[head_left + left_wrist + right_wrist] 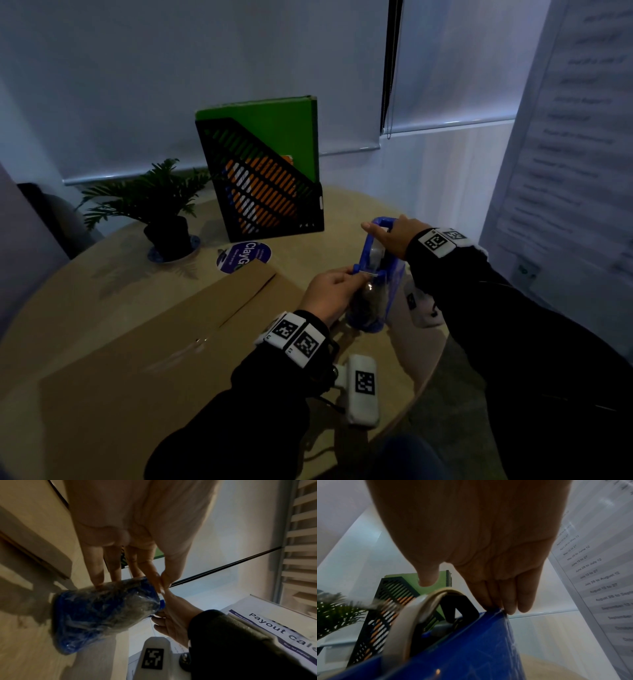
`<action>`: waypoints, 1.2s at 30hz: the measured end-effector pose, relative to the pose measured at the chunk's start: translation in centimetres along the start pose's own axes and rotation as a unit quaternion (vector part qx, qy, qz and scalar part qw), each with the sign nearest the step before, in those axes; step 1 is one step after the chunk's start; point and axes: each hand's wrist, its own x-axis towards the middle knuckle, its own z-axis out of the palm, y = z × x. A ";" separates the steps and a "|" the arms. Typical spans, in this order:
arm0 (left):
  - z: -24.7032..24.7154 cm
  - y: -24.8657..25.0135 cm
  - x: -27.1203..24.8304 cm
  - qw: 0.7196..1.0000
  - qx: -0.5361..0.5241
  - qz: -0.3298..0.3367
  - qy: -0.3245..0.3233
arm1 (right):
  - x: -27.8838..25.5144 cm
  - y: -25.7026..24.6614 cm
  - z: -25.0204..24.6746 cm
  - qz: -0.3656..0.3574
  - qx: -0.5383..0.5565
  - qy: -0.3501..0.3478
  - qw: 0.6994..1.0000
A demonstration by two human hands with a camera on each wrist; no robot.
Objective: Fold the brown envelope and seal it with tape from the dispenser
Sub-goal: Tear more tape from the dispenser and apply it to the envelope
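Head view, from the left: the brown envelope lies flat on the round table, covering its left and near part, with one strip of tape already shining on the flap seam. Just past its far corner a round sticker lies on the tabletop; a potted plant and a black file rack stand toward the far edge.

Right of the envelope, the left hand pinches the free end of the tape at the cutter of the blue tape dispenser — thumb and forefinger closed on it, the other fingers resting against the body. The dispenser stands tipped up near the table's right edge. The right hand grips its top, fingers curled over the far rim.

The step in hand looks like drawing another length of tape. Next, probably: pull the strip out steadily while the right hand braces the dispenser, tear it against the cutter, then carry it left to the flap — without letting it curl onto itself.
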 end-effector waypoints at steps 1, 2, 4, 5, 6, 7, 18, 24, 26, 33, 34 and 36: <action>0.0 0.0 -0.1 1.000 -0.001 0.002 -0.003 | -0.1 0.0 -0.1 0.003 0.000 0.000 1.000; 0.0 -0.1 0.0 1.000 0.003 0.007 -0.006 | -0.1 -0.1 -0.1 0.007 -0.001 -0.003 1.000; -0.1 -0.4 0.1 1.000 0.017 0.022 -0.001 | -0.1 -0.1 -0.2 0.012 0.000 -0.010 1.000; -0.1 -0.5 0.2 0.999 0.027 0.025 0.004 | -0.1 -0.1 -0.2 0.008 0.001 -0.010 1.000; -0.2 -0.5 0.1 0.999 0.040 0.028 0.002 | -0.2 -0.1 -0.1 0.006 0.002 -0.008 1.000; -0.2 -0.5 0.0 0.998 0.052 0.030 -0.002 | -0.3 -0.1 -0.2 0.006 0.004 -0.008 1.000; -0.5 -0.5 0.1 0.994 0.097 0.038 0.012 | -0.1 -0.1 0.0 0.012 -0.007 -0.019 1.000; -0.7 0.4 -0.8 0.986 0.164 0.033 -0.016 | -0.4 -0.2 -0.2 0.017 -0.006 -0.010 1.000; -1.2 0.8 -1.0 0.988 0.144 0.029 -0.039 | -0.2 -0.3 -0.1 0.016 -0.002 -0.016 1.000; -5.6 2.8 -2.5 0.982 0.184 0.036 -0.036 | -0.2 -0.4 -0.2 0.023 0.011 -0.023 0.999; -6.6 2.7 -2.8 0.982 0.183 0.040 -0.031 | -0.6 -0.9 -0.3 0.012 0.005 -0.016 1.000; -8.4 2.7 -3.6 0.978 0.200 0.056 -0.023 | -2.9 -2.7 -1.2 -0.049 0.042 0.010 0.998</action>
